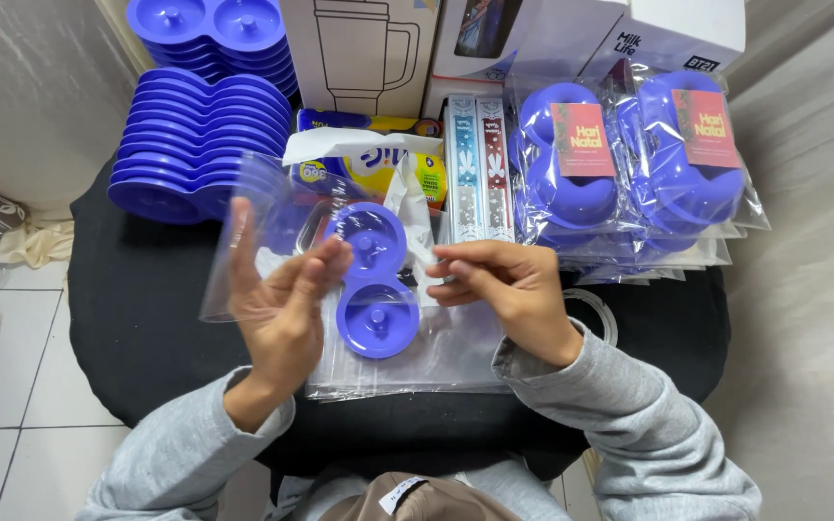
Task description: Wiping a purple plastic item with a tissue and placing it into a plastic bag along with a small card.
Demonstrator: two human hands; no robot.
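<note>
From the head view, the left hand (pixel 282 294) pinches a clear plastic bag (pixel 263 232) open above the black worktop (pixel 137 318), while the right hand (pixel 504 285), fingers curled, grips the bag's right edge beside the blue double-cup tray (pixel 374 280) at centre.

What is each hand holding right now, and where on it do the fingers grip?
The left hand holds a clear plastic bag by its open edge. The right hand pinches something at its fingers, but what it is cannot be told.

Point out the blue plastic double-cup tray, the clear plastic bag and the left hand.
Blue plastic double-cup tray (pixel 375 318): head view, lower cup.
Clear plastic bag (pixel 243 241): head view, raised sheet.
Left hand (pixel 287 299): head view, palm.
</note>
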